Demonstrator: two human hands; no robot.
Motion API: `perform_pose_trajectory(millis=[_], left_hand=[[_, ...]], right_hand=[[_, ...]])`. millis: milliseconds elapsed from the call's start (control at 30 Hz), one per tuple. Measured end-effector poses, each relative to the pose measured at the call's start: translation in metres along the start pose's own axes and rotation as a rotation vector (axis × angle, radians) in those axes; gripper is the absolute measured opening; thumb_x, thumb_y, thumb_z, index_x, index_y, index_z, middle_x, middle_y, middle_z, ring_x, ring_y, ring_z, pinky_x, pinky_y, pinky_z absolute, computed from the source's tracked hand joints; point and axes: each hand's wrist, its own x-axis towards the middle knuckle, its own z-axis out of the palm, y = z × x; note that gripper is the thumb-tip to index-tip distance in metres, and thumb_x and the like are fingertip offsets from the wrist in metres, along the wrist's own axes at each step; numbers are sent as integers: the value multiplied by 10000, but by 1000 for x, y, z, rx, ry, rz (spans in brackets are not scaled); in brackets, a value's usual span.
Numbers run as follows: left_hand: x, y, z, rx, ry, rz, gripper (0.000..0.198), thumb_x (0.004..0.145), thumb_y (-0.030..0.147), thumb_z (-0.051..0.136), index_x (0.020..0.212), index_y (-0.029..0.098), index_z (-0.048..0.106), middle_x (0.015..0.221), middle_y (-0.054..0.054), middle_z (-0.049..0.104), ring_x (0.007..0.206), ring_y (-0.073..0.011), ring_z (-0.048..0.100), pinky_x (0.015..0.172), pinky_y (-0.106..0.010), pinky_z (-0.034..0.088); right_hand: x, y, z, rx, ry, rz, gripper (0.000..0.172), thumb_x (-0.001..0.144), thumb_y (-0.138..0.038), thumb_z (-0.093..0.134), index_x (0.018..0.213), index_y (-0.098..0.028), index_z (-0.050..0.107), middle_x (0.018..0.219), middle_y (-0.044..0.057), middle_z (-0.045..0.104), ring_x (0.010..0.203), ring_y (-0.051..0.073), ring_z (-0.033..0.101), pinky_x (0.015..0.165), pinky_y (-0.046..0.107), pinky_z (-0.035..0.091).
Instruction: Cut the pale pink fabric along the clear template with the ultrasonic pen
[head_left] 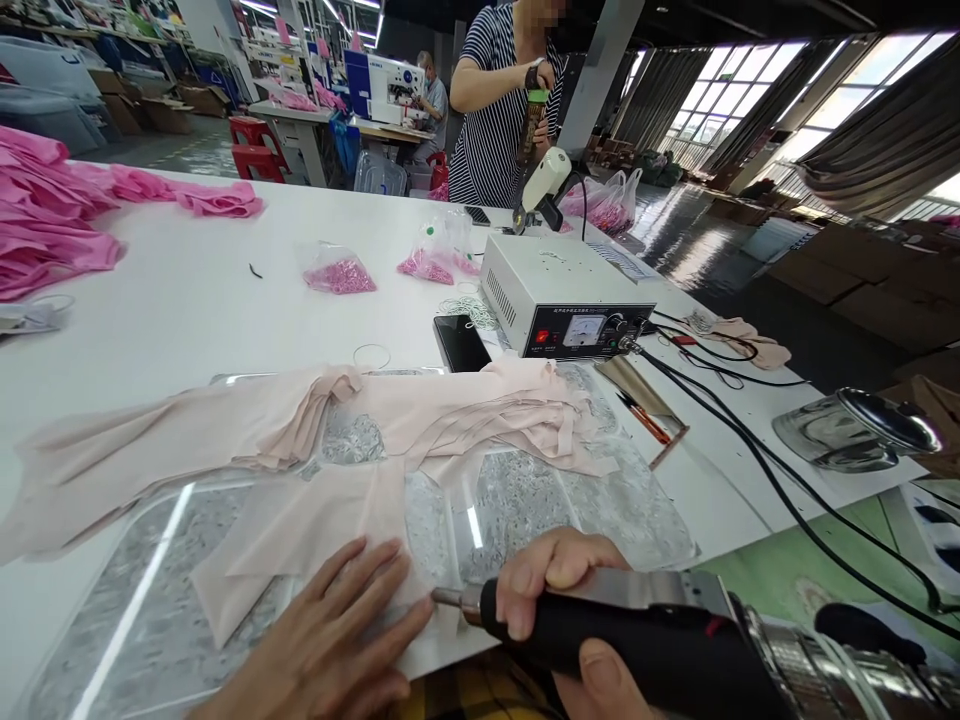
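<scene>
My left hand (341, 630) lies flat, fingers spread, on a pale pink fabric piece (322, 515) at the table's near side. In my right hand (570, 590) is a black handheld ultrasonic welding tool (637, 630) with a thin metal tip. That tip points left and meets the fabric edge beside my left fingers; whether it presses in, I cannot tell. Beneath the fabric lies a clear plastic mat (517, 510) over a grey speckled surface. Further back rest a stack of pale pink strips (187, 430) on the left and another layered pile (495, 410) in the middle.
A white control box (570, 290) stands behind, with black cables (757, 450) running down the right. Nearby are a phone (461, 343), an orange-handled tool (645, 418), a lidded metal container (855, 430) and bags of pink bits (339, 275). Across the table stands a person (495, 110) holding a bottle.
</scene>
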Motion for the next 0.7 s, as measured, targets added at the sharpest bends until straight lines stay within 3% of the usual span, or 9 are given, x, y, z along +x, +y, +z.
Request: perform_pose_trajectory(millis=[233, 367, 433, 567, 633, 700], left_hand=[[3, -1, -6, 5, -30, 21, 394, 1063, 372, 496, 1455, 333, 526, 1470, -11, 543, 1436, -238, 403, 1253, -432, 179], [3, -1, -2, -47, 45, -6, 367, 1078, 363, 459, 1432, 332, 551, 1442, 2, 570, 1439, -214, 396, 1259, -406, 157], [1, -2, 0, -54, 53, -7, 379, 1066, 362, 487, 1441, 329, 541, 1436, -1, 577, 1433, -221, 408, 1253, -411, 196], [0, 0, -2, -23, -61, 21, 586, 958, 378, 685, 1497, 300, 468, 1459, -61, 555, 1391, -295, 467, 1178, -481, 377], [1, 3, -5, -44, -79, -9, 660, 892, 375, 769, 1481, 301, 482, 1452, -66, 558, 1386, -308, 472, 1165, -499, 396], [0, 6, -9, -80, -70, -25, 604, 897, 347, 760, 1447, 301, 514, 1460, -67, 547, 1395, -302, 460, 1175, -499, 380]], right_hand=[[3, 6, 6, 27, 3, -69, 227, 913, -507, 581, 1030, -312, 584, 851, 23, 604, 589, 165, 590, 562, 357, 545], [5, 6, 6, 41, -37, -80, 193, 909, -433, 591, 1045, -296, 600, 859, 29, 615, 608, 162, 605, 575, 348, 538], [5, 7, 4, 32, -48, -80, 174, 914, -413, 591, 1035, -288, 599, 847, 30, 619, 622, 169, 610, 588, 352, 540], [6, 11, 4, -17, -42, -120, 147, 924, -408, 594, 985, -275, 585, 816, 25, 635, 622, 164, 600, 595, 338, 527], [6, 13, 4, -15, -50, -121, 147, 928, -405, 591, 981, -268, 585, 820, 21, 637, 631, 156, 604, 603, 324, 525], [6, 13, 3, 31, -48, -106, 152, 937, -400, 572, 1002, -265, 594, 834, 13, 631, 644, 147, 609, 613, 310, 530]])
